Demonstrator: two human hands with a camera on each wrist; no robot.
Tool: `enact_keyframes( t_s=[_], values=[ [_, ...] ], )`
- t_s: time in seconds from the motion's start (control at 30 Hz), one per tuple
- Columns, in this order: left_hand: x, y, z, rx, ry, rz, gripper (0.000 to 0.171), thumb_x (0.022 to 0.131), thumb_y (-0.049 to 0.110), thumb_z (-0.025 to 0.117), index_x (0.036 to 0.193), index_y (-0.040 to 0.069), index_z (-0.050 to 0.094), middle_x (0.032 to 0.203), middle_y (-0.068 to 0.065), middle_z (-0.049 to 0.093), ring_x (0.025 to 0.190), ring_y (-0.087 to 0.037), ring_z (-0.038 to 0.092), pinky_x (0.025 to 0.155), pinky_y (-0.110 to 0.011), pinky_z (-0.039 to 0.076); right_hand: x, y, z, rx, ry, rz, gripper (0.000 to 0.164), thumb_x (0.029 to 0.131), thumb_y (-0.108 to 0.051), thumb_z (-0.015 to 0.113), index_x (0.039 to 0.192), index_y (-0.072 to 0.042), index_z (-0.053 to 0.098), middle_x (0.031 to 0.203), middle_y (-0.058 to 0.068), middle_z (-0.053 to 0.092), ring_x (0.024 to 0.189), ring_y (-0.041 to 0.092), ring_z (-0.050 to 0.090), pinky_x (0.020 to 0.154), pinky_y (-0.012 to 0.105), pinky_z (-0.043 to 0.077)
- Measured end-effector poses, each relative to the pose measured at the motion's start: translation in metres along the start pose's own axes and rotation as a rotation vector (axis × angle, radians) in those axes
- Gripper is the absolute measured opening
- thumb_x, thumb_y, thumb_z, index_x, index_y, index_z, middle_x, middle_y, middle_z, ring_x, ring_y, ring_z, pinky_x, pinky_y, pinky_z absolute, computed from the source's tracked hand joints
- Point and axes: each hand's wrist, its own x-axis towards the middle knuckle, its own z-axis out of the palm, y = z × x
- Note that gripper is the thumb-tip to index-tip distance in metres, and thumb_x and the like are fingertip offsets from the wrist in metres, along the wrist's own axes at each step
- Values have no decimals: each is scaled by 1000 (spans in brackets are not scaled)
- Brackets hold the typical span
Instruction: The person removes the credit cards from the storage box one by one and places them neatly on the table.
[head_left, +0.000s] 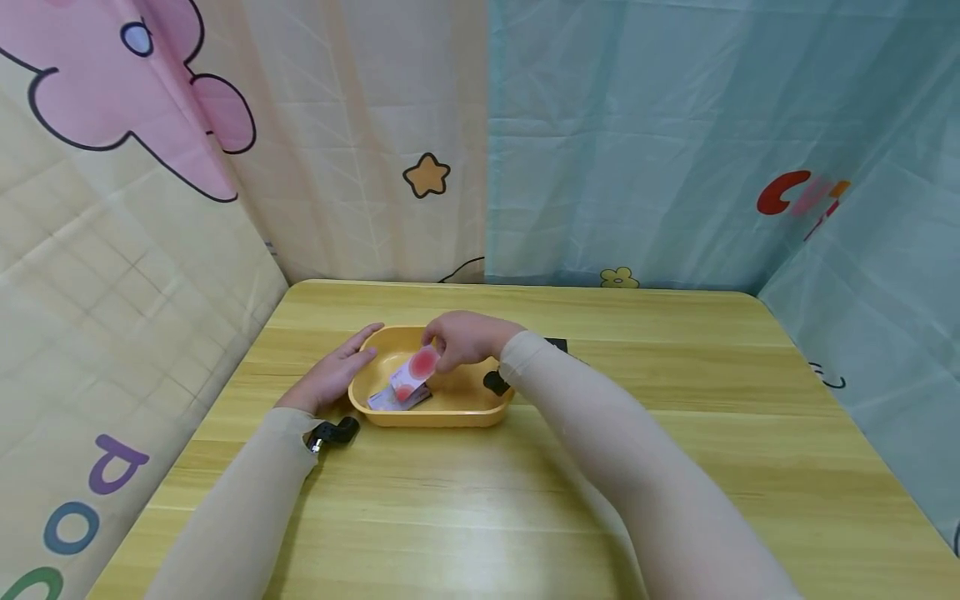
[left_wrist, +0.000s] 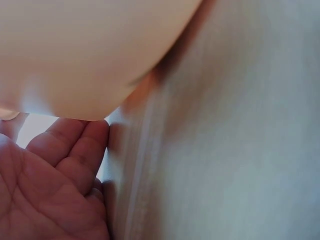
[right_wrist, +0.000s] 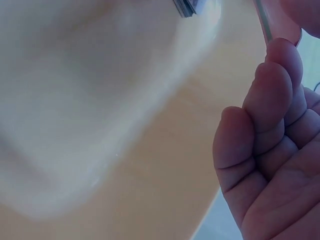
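Note:
An orange oval basin point(head_left: 442, 419) stands on the table. My right hand point(head_left: 468, 337) is over it, pinching a pink-and-white card point(head_left: 411, 372) with red round spots between thumb and fingers. In the right wrist view, the edge of this card point(right_wrist: 264, 22) shows by the fingertips. Beneath its lower end, more pale cards point(head_left: 386, 399) lie in the basin's left part; their layered edges show as a small stack point(right_wrist: 186, 7). My left hand point(head_left: 333, 375) rests at the basin's left side, thumb by the rim, its fairly straight fingers point(left_wrist: 82, 155) touching the outer wall.
The wooden table point(head_left: 465, 508) extends around the basin, with its back edge at the printed curtain point(head_left: 622, 167). A flat black object point(head_left: 557, 343) lies behind the right forearm, mostly covered. Black wrist cameras point(head_left: 335, 432) sit close to the basin.

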Motion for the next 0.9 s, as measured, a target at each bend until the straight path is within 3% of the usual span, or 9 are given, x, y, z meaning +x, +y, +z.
enact_keyframes(
  t_s=[0.5,0.9],
  values=[
    [0,-1,0,-4,-5,26,58,116,36,37,170,34,15,176,-16,17,155,-43,33,127,-58,27,-19,9,-21,0,20,16,49,89,-20,75,135,-7,65,77,-3,53,70,13,50,68,27,42],
    [-1,2,0,-18,-18,0,60,115,42,38,169,40,14,177,-14,11,158,-46,25,128,-62,20,-47,24,-39,30,80,62,49,91,-20,75,137,-7,63,89,3,59,80,18,54,69,28,46]
  ],
)
